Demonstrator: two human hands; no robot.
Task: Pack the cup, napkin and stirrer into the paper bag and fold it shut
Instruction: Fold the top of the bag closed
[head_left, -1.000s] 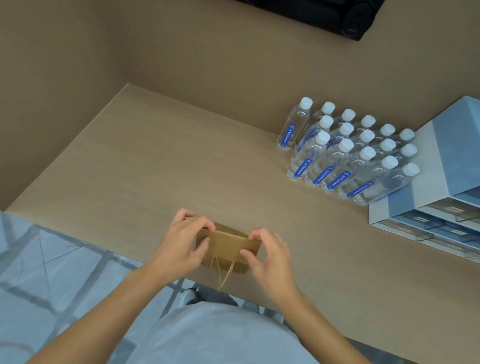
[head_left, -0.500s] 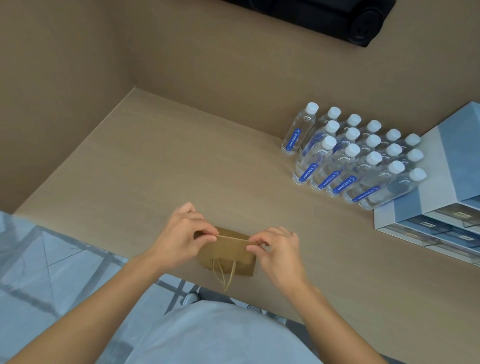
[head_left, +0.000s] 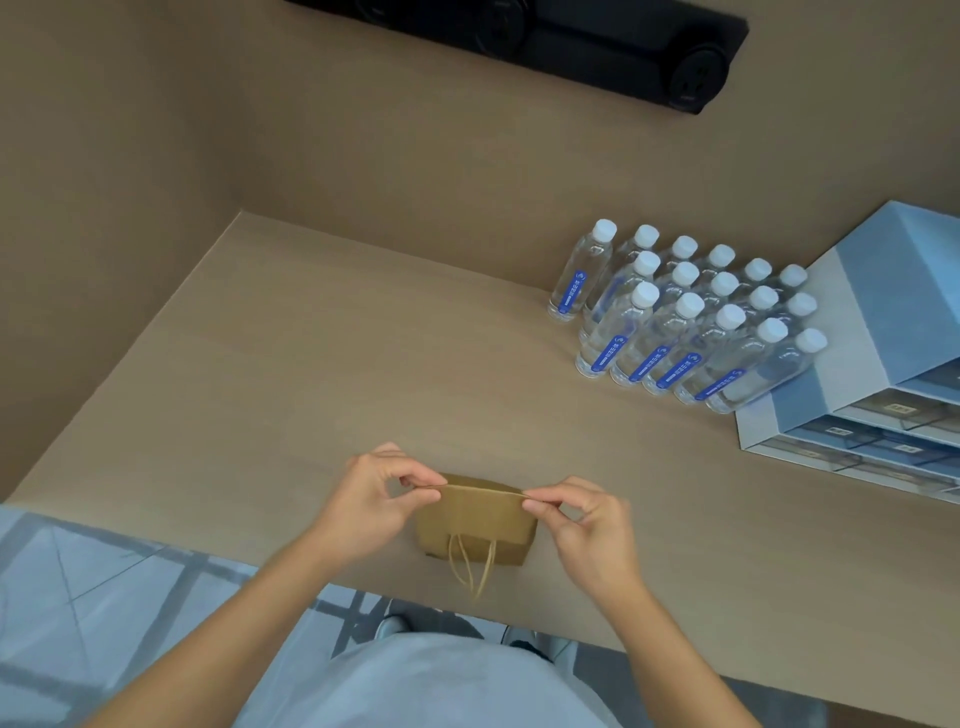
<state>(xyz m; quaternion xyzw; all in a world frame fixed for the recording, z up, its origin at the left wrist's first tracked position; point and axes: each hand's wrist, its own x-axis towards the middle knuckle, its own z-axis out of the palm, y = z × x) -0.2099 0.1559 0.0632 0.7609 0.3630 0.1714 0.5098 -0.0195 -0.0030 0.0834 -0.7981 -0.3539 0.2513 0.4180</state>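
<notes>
A small brown paper bag (head_left: 475, 525) stands near the front edge of the tan table (head_left: 291, 364), its top flattened into a crease and its string handles hanging over the near face. My left hand (head_left: 376, 496) pinches the left end of that top crease between thumb and fingers. My right hand (head_left: 576, 517) pinches the right end the same way. No cup, napkin or stirrer shows outside the bag; what the bag holds is hidden.
Several clear water bottles (head_left: 675, 317) with white caps and blue labels stand in a block at the back right. A blue and white drawer unit (head_left: 857, 364) sits to their right. A black socket strip (head_left: 571, 47) is on the back wall.
Both hands have slid outward from the bag's folded front to the two ends of its top edge, which is now pinched flat into a crease.
</notes>
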